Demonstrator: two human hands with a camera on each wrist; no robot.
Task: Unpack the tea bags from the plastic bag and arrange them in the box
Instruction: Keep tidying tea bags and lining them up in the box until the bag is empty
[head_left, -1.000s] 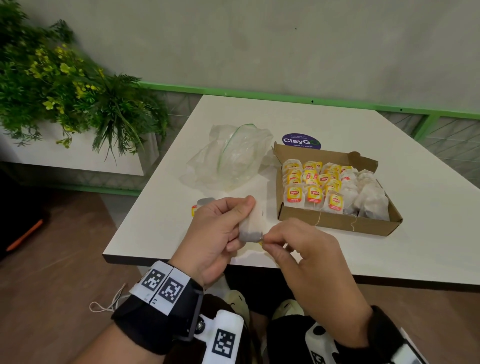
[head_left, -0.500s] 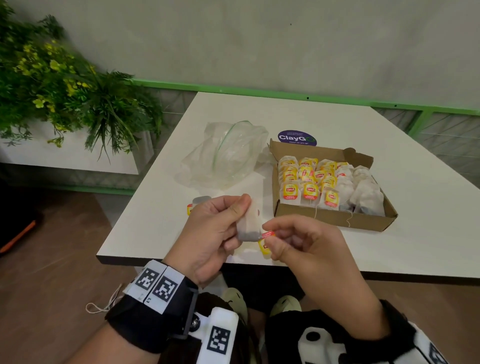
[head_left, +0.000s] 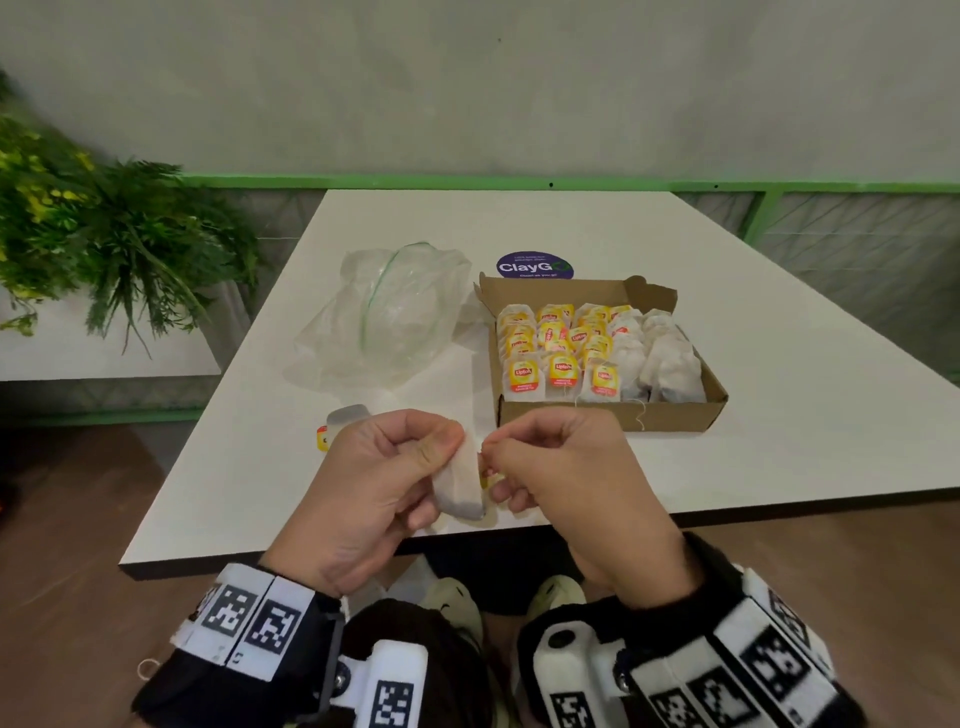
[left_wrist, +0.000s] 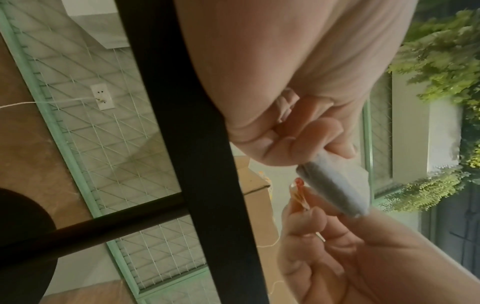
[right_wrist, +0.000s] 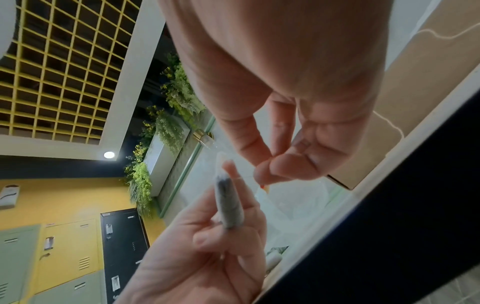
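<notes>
Over the table's near edge my left hand (head_left: 410, 467) pinches a white tea bag (head_left: 460, 486) (left_wrist: 335, 185) (right_wrist: 228, 203), dark tea showing at its lower end. My right hand (head_left: 524, 467) pinches that bag's string and its yellow-red tag (head_left: 487, 475) (left_wrist: 298, 195) close beside the bag. The brown cardboard box (head_left: 670, 415) sits to the right on the table, holding several rows of tea bags (head_left: 561, 353) with yellow tags. The crumpled clear plastic bag (head_left: 384, 317) lies left of the box. Another tea bag (head_left: 343, 418) lies on the table behind my left hand.
The white table (head_left: 779, 415) ends just under my hands. A purple round sticker (head_left: 535, 266) lies behind the box. A planter with green foliage (head_left: 104, 234) stands off the table's left side. A green rail (head_left: 519, 183) runs along the wall.
My right hand has drawn the tag up close to the bag, where it had dangled lower half a second ago. The left hand keeps its pinch. The head view has shifted.
</notes>
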